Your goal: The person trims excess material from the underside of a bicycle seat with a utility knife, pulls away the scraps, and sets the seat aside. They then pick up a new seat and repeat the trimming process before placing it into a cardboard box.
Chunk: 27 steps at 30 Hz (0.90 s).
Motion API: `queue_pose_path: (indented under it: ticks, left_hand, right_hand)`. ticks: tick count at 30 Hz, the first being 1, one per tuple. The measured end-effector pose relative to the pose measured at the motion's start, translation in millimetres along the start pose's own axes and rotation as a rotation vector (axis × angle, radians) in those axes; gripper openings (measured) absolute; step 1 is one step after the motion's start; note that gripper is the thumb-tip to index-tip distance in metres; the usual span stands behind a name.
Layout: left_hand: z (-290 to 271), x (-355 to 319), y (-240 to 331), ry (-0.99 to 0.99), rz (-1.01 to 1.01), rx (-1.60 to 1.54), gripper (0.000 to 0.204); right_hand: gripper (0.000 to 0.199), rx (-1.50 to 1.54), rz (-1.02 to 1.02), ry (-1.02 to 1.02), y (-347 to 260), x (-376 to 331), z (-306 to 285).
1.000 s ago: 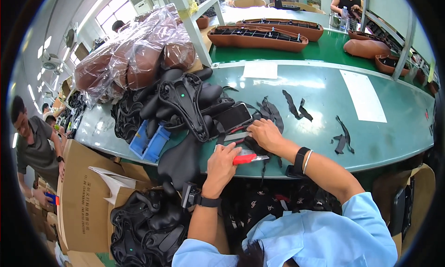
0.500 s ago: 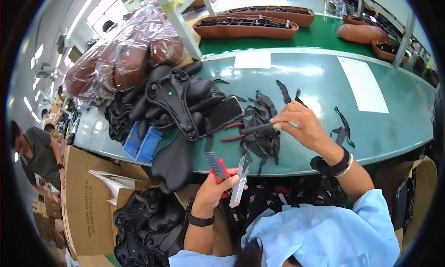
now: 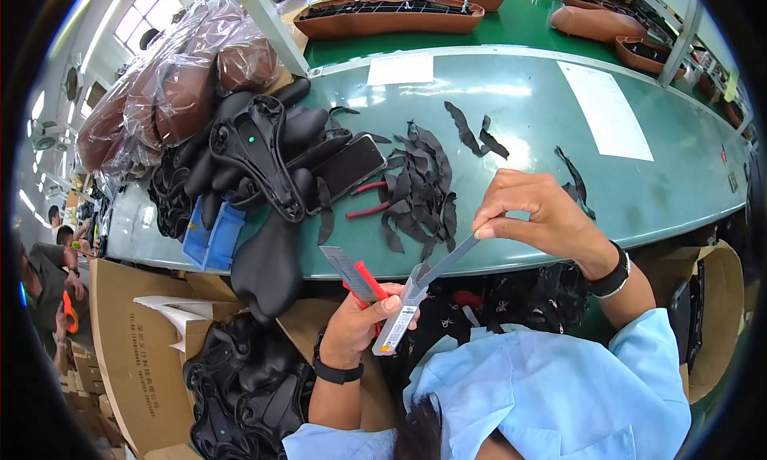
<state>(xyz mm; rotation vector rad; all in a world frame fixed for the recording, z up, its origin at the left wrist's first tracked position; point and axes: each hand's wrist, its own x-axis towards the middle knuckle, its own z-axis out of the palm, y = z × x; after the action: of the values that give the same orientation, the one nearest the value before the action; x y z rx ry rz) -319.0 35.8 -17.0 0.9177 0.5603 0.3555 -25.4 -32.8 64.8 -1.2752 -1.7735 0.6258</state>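
Note:
My left hand [image 3: 355, 326] is closed round two things at once. One is a red utility knife [image 3: 367, 283] with a long segmented blade sticking out; the other is a slim clear plastic blade case [image 3: 396, 326] with a label. My right hand [image 3: 537, 212] pinches a flat grey knife blade [image 3: 454, 257] between thumb and fingers. The blade slants down, its lower end at the upper mouth of the case; how far inside it is, I cannot tell. Beyond my hands, black fabric strips [image 3: 422, 180] lie heaped on the green table [image 3: 503, 244].
Left of the strips are red-handled pliers [image 3: 367, 212], a phone [image 3: 351, 166], black bicycle saddles [image 3: 268, 260] and a blue bin [image 3: 212, 235]. Below stands a cardboard box [image 3: 132, 340] with more saddle parts. Plastic-wrapped brown pads [image 3: 188, 93] are piled back left. Another person [image 3: 49, 280] is at far left.
My right hand has brought the blade from above the strips down to the case, tilting it. My left hand still grips the knife and case. The whole view has shifted.

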Motion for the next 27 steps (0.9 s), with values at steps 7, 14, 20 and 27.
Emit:
queue_pose_path:
  ticks: [7,14,20,27]
  left_hand:
    - [0.0,-2.1,-4.7,-0.019,-0.032,-0.051,0.039]
    - [1.0,-2.6,-9.2,-0.09,-0.091,-0.051,0.04]
    - [1.1,-0.8,-12.8,-0.084,-0.052,-0.082,0.042]
    - [0.1,5.5,-12.2,-0.112,-0.115,-0.031,0.044]
  right_hand:
    - [0.008,-0.034,0.02,-0.087,-0.3,5.9,4.3]
    - [0.007,0.015,0.042,-0.211,7.3,12.4,2.9]
    - [0.009,0.104,0.103,-0.24,9.4,12.4,3.3]
    - [0.008,0.035,0.105,-0.258,10.0,12.9,9.5]
